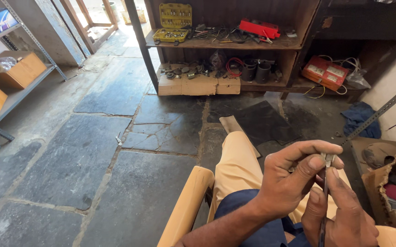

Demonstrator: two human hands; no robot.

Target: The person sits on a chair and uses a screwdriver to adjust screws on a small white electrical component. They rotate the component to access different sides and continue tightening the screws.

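A grey stone floor (92, 155) lies before wooden shelves (234, 43). Both hands, left hand (294, 176) and right hand (344, 215), pinch a thin metal tool (324, 196) that stands upright, tip up.

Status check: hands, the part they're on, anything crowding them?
Left hand pinching small metal part at fingertips. Right hand gripping thin dark tool beneath it. Nothing between the hands; cardboard box close right.

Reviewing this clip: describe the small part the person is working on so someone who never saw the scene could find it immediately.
Start at the tan-trousered lap at the bottom right, where both hands meet. The left hand pinches a small silvery metal piece between thumb and forefinger, while the right hand grips a thin dark tool rising to it. It is the only bright metal bit at the fingertips.
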